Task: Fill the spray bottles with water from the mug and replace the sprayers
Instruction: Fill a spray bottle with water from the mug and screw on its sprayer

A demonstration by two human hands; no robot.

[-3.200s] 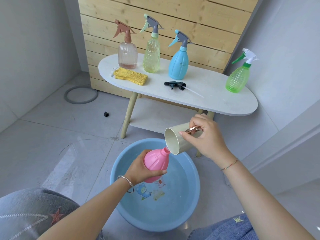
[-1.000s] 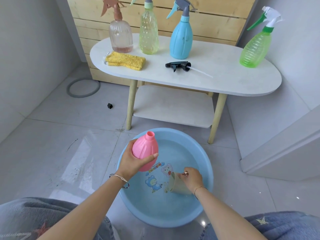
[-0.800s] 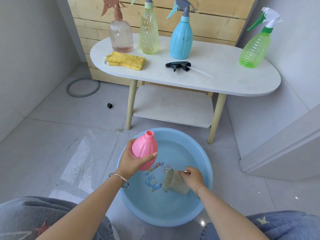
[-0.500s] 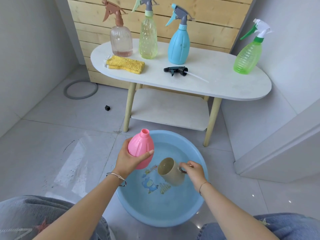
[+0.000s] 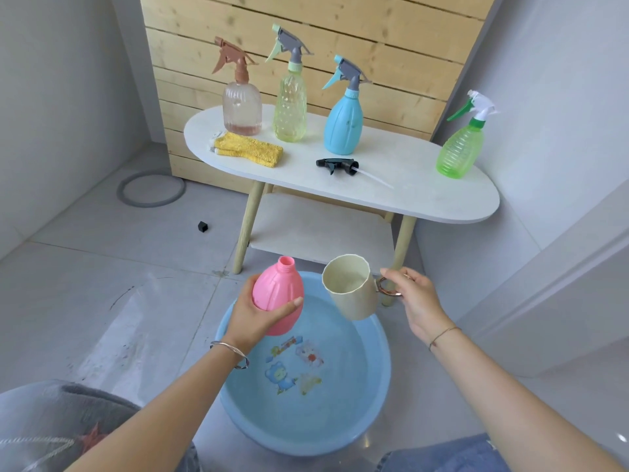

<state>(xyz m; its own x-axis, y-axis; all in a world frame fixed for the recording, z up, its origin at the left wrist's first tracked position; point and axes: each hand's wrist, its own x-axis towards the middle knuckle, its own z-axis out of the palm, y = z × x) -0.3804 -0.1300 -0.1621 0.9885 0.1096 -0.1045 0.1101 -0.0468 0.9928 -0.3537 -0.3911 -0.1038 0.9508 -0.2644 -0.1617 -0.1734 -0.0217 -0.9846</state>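
Note:
My left hand [image 5: 253, 316] grips a pink spray bottle [image 5: 277, 296] with no sprayer, its open neck up, above the blue basin [image 5: 377, 396]. My right hand [image 5: 413, 299] holds a cream mug [image 5: 352, 287] by its metal handle, upright, just right of the bottle, with water inside. A black sprayer [image 5: 338, 165] with its clear tube lies on the white oval table [image 5: 425, 189]. Standing on the table with their sprayers on are a brown-topped clear bottle [image 5: 241, 107], a yellow-green bottle [image 5: 290, 109], a blue bottle [image 5: 343, 126] and a green bottle [image 5: 461, 149].
A yellow cloth [image 5: 248, 151] lies on the table's left end. The basin holds water and sits on the tiled floor before the table legs. A grey ring [image 5: 151, 190] and a small black cap [image 5: 203, 226] lie on the floor at left. My knees are at the bottom corners.
My right hand dipped the mug into the basin water, then lifted it upright beside the bottle's neck. My left hand raised the pink bottle slightly.

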